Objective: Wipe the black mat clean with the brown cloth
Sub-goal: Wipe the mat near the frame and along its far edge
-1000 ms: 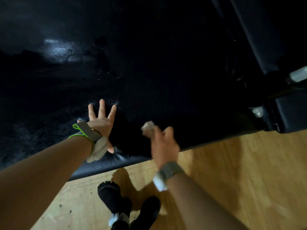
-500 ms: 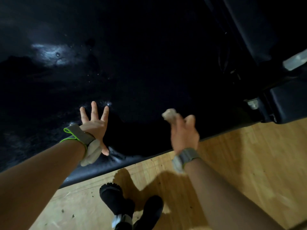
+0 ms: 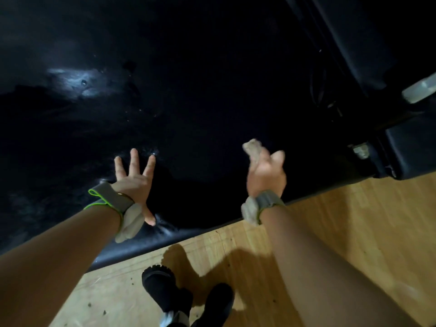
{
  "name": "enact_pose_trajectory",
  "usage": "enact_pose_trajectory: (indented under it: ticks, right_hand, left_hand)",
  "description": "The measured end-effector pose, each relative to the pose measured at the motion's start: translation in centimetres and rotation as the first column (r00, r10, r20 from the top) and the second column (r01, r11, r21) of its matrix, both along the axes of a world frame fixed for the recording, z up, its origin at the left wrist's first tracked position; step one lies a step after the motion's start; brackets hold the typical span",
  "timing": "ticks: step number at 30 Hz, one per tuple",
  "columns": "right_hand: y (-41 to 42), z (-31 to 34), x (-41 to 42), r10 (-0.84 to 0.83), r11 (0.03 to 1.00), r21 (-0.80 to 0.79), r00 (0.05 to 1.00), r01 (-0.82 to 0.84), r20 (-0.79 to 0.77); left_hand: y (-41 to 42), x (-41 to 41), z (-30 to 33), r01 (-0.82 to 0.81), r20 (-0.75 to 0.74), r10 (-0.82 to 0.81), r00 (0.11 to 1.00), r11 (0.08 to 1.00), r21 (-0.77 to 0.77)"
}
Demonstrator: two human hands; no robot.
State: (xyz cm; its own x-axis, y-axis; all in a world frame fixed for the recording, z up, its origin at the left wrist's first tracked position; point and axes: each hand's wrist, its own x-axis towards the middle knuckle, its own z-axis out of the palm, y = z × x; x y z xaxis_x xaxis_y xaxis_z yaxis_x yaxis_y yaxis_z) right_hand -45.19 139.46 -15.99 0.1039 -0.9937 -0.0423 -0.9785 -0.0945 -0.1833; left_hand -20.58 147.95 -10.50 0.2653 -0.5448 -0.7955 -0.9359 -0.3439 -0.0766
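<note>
Now, right hand: the right hand (image 3: 265, 177) is sweeping toward three o'clock along the near edge, its fingers bunching the brown cloth (image 3: 253, 147).
Left hand: the left hand (image 3: 134, 182) is staying planted at nine o'clock, fingers spread flat and pressing the black mat (image 3: 212, 79).
Cloth position: it is riding at the fingertips; contact with the mat cannot be told.
Mat: it is filling twelve o'clock, with pale specks beyond the left fingertips.
Meaning: the stroke is probably covering fresh ground rightward, while the speckled patch is awaiting a pass.
Floor: the wooden floor (image 3: 342, 220) is lying at six o'clock.
</note>
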Motion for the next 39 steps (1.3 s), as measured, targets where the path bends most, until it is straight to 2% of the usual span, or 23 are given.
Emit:
enact_pose_trajectory:
  ticks: [2,3,4,6,7,8,10,11,12,13,18,21,23,26,29,32,34,39]
  right_hand:
    - [3.1,0.0,3.9,0.114,0.991,0.061,0.989,-0.12,0.1]
    - [5.2,0.0,6.5,0.289,0.949,0.093,0.948,-0.302,0.133]
    - [7.0,0.9,8.6,0.459,0.867,0.141,0.876,-0.478,0.145]
    - [7.5,1.6,9.2,0.613,0.754,0.178,0.775,-0.632,0.155]
    - [6.0,1.2,8.6,0.595,0.774,0.151,0.788,-0.615,0.156]
    - [4.0,1.1,7.6,0.523,0.832,0.134,0.841,-0.539,0.136]
    - [-0.6,0.3,5.1,0.153,0.971,0.16,0.974,-0.179,0.165]
    - [-2.3,0.4,4.3,0.009,0.987,0.154,0.986,-0.035,0.167]
    - [-3.2,0.6,3.6,-0.018,0.994,0.113,0.992,0.003,0.127]
    - [-3.7,0.8,3.5,0.008,0.998,0.057,0.997,-0.012,0.082]
    - [-3.8,0.9,2.9,0.131,0.982,-0.142,0.99,-0.124,0.047]
    - [-4.7,1.5,2.5,0.128,0.991,-0.025,0.987,-0.132,-0.101]
    - [-4.6,1.8,2.8,0.096,0.995,-0.02,0.978,-0.102,-0.187]
    - [-3.7,1.9,3.7,0.119,0.992,-0.016,0.976,-0.124,-0.183]
    - [-3.2,2.1,3.5,0.257,0.964,-0.002,0.94,-0.264,-0.224]
    - [-3.8,2.5,3.8,0.163,0.984,0.115,0.957,-0.139,-0.238]
    - [-3.6,2.6,4.6,0.093,0.989,0.133,0.972,-0.065,-0.218]
    - [-2.5,2.5,7.0,-0.12,0.981,0.136,0.983,0.139,-0.14]
  left_hand:
    - [0.1,0.2,-0.2,0.007,-0.004,-0.007,1.0,1.0,-0.005]
    - [0.3,0.4,-0.2,0.008,-0.005,-0.008,1.0,1.0,-0.008]
    - [0.3,0.7,-0.1,0.006,-0.013,-0.006,1.0,1.0,-0.013]
    - [0.2,0.6,-0.3,-0.005,-0.047,0.004,0.999,1.0,-0.013]
    - [0.2,0.6,-0.3,-0.012,-0.059,0.011,0.998,1.0,-0.011]
    - [0.2,0.7,-0.4,-0.013,-0.063,0.013,0.998,1.0,-0.008]
    - [0.3,0.7,-0.7,-0.013,-0.071,0.013,0.997,1.0,-0.01]
    - [0.3,0.8,-0.9,-0.022,-0.075,0.021,0.997,1.0,-0.014]
    - [0.3,0.8,-0.9,-0.024,-0.079,0.023,0.997,1.0,-0.016]
    - [0.3,0.8,-1.0,-0.022,-0.078,0.02,0.997,1.0,-0.02]
    - [0.7,1.1,-1.5,-0.015,-0.08,0.011,0.997,0.999,-0.048]
    - [1.0,1.3,-1.5,-0.004,-0.09,-0.001,0.996,0.998,-0.06]
    - [1.2,1.5,-1.4,0.001,-0.103,-0.008,0.995,0.998,-0.067]
    - [0.7,1.3,-1.3,-0.025,-0.108,0.018,0.994,0.998,-0.064]
    - [0.5,1.4,-1.7,-0.055,-0.136,0.04,0.99,0.993,-0.107]
    - [1.1,2.5,-1.5,0.012,-0.177,-0.031,0.984,0.994,-0.106]
    - [2.0,4.1,-0.5,0.049,-0.199,-0.067,0.978,0.995,-0.092]
    - [6.5,9.1,0.3,0.055,-0.027,-0.056,0.998,0.998,-0.006]
